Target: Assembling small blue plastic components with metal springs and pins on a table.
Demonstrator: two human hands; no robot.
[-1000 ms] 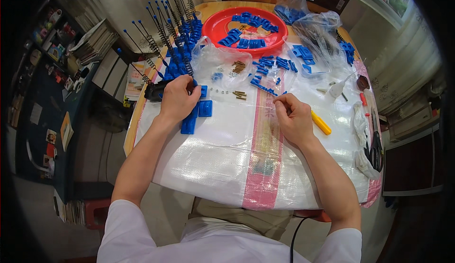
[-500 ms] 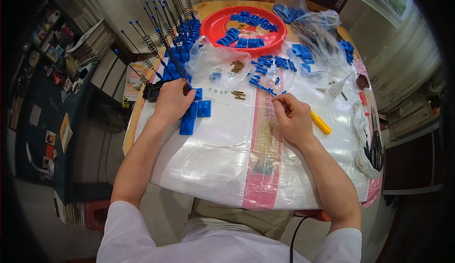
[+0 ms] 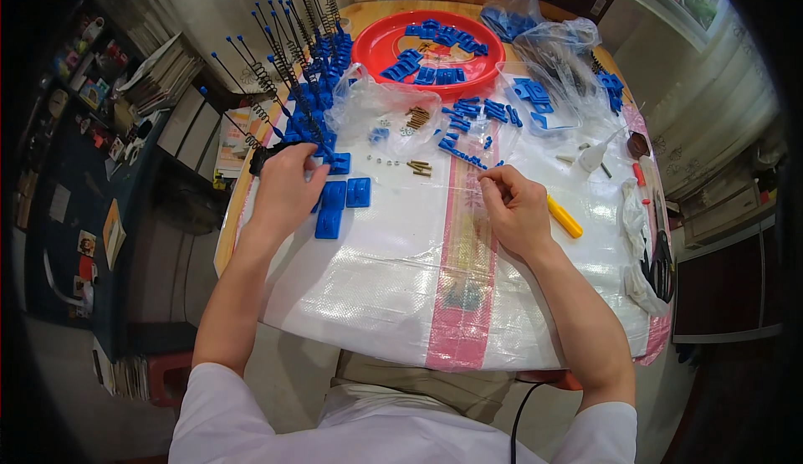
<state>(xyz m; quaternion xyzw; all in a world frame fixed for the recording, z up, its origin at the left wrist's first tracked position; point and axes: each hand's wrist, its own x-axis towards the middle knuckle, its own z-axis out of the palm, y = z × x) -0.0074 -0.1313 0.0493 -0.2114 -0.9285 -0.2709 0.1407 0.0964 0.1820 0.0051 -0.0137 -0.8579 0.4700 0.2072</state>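
My left hand (image 3: 286,188) is just left of a blue plastic base (image 3: 340,163), thumb and fingers a little apart with nothing visible between them. That base stands at the front of a dense cluster of blue bases with upright black coil springs (image 3: 284,71), many of them tipped in blue. Closer to me lie a few loose blue blocks (image 3: 358,192). My right hand (image 3: 517,205) is over the sheet's pink stripe, fingertips pinched together; what they hold, if anything, is too small to see. A yellow handle (image 3: 565,216) lies beside it.
A red basin (image 3: 360,54) with blue parts stands at the back. Brass screws (image 3: 420,168), small nuts (image 3: 389,162) and blue pieces (image 3: 468,108) lie mid-table. Clear plastic bags (image 3: 565,41), a white bottle (image 3: 593,158) and scissors (image 3: 662,259) are on the right.
My left hand has drawn back slightly to the left from the blue base, and its fingers have parted. The right hand has stayed nearly still.
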